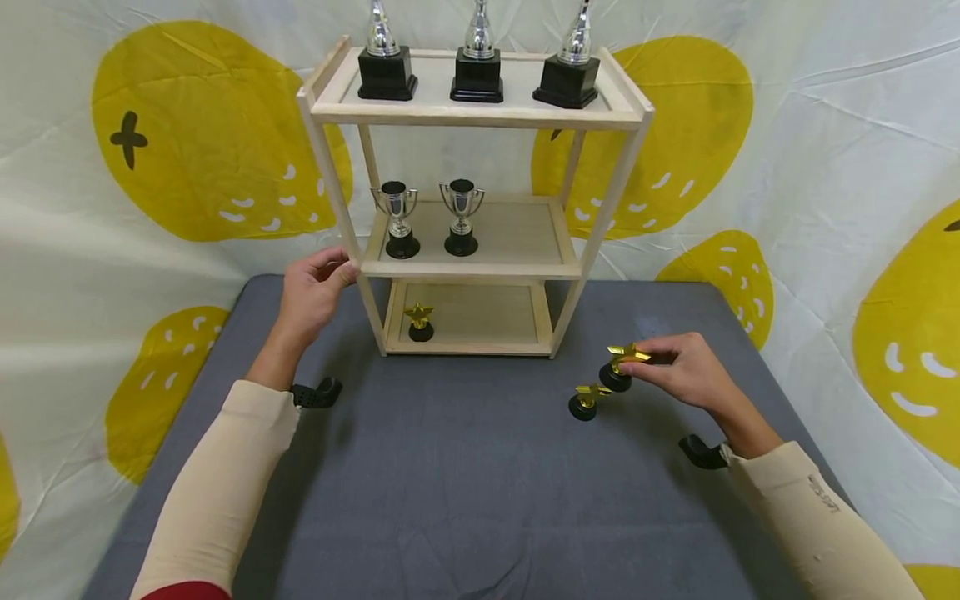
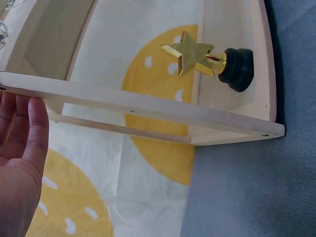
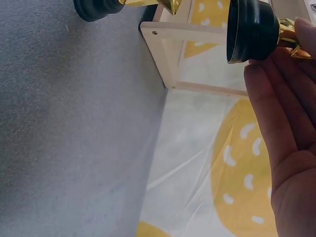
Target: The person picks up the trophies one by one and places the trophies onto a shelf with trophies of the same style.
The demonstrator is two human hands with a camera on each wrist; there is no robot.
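Observation:
My right hand [image 1: 686,369] pinches a small gold star trophy [image 1: 617,377] by its gold upper part, the round black base hanging below the fingers. Just beside that base, a second star trophy [image 1: 582,407] stands upright on the table. At the left of the wooden shelf rack [image 1: 472,270], my left hand [image 1: 307,292] touches the front post with its fingertips. In the left wrist view its fingers [image 2: 37,126] lie fairly straight against the post's edge. Another star trophy [image 1: 421,323] stands at the left of the bottom shelf.
Two silver cups, a left one [image 1: 402,218] and a right one [image 1: 461,217], stand on the middle shelf. Three larger trophies on black bases [image 1: 477,77] occupy the top. Grey cloth [image 1: 450,467] covers the table, and a white curtain with yellow shapes [image 1: 825,167] hangs behind.

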